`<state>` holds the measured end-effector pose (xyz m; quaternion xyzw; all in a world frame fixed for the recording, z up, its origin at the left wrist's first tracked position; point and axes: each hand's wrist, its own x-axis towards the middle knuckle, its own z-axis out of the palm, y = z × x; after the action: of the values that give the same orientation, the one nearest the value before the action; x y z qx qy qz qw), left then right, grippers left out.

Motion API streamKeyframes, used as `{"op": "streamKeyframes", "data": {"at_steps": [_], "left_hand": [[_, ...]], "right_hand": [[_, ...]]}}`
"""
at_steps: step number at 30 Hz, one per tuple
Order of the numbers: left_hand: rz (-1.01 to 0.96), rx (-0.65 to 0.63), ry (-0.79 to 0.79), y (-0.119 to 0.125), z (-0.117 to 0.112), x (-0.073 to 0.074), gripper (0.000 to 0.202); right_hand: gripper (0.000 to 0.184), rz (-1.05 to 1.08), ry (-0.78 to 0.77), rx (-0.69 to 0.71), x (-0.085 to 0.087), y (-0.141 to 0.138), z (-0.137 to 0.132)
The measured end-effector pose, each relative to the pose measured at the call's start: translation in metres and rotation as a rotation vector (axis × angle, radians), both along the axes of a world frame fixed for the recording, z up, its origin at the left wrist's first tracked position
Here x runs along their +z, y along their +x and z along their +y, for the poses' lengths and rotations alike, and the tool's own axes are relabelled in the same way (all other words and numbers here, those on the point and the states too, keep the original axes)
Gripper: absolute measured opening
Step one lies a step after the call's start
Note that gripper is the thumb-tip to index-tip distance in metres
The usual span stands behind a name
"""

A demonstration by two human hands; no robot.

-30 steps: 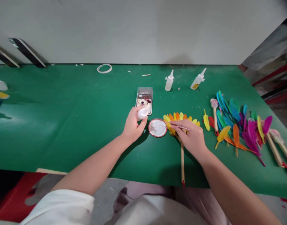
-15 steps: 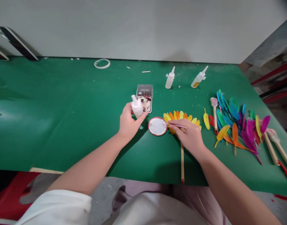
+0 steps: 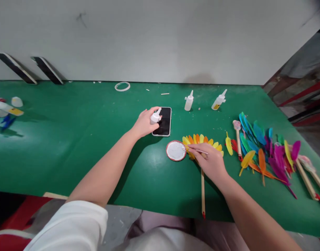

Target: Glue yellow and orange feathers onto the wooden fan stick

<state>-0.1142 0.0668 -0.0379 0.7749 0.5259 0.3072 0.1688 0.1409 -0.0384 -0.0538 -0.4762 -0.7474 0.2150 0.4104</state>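
My left hand [image 3: 143, 122] is closed round a small white squeeze bottle [image 3: 155, 116], held upright over the left edge of a black phone [image 3: 163, 121] with a dark screen. My right hand [image 3: 210, 162] pinches a thin stick [image 3: 198, 150] whose tip points at a round red-rimmed lid [image 3: 176, 151] full of white glue. Under that hand lies a fan of yellow and orange feathers [image 3: 201, 140] on a wooden stick [image 3: 202, 190] that reaches the table's front edge.
Two more white squeeze bottles [image 3: 188, 101] [image 3: 218, 100] stand at the back of the green table [image 3: 71, 139]. A heap of coloured feathers [image 3: 264, 148] and wooden sticks [image 3: 306, 174] lies at the right. A white ring [image 3: 122, 86] is near the wall; small items [image 3: 5, 109] are far left.
My left hand has carried the bottle away from the glue lid, turned it upright and moved it back over the phone. The phone's screen has gone dark. My right hand has stayed put.
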Motion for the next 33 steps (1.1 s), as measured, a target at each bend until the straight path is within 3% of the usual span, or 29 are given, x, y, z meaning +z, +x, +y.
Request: {"op": "streamKeyframes", "data": {"at_steps": [6, 12, 19, 24, 29, 33], "left_hand": [[0.112, -0.049, -0.023, 0.001, 0.010, -0.002, 0.071], [0.097, -0.114, 0.037, 0.000, -0.014, 0.000, 0.070], [0.118, -0.083, 0.105, -0.007, -0.035, -0.013, 0.074], [0.152, -0.088, 0.079, -0.006, -0.032, -0.017, 0.074], [0.085, -0.038, 0.094, -0.007, -0.023, -0.011, 0.073], [0.140, -0.038, 0.014, -0.006, -0.007, -0.007, 0.075]], "right_hand": [[0.017, 0.008, 0.029, -0.008, 0.003, 0.000, 0.000], [0.017, 0.002, 0.027, -0.006, 0.004, 0.001, 0.000], [0.016, 0.018, 0.039, -0.008, 0.003, 0.002, 0.000], [0.016, 0.018, 0.045, -0.011, 0.004, 0.002, 0.000], [0.016, 0.016, 0.064, -0.020, 0.004, 0.002, 0.000], [0.015, 0.026, 0.086, -0.012, 0.003, 0.003, 0.001]]}}
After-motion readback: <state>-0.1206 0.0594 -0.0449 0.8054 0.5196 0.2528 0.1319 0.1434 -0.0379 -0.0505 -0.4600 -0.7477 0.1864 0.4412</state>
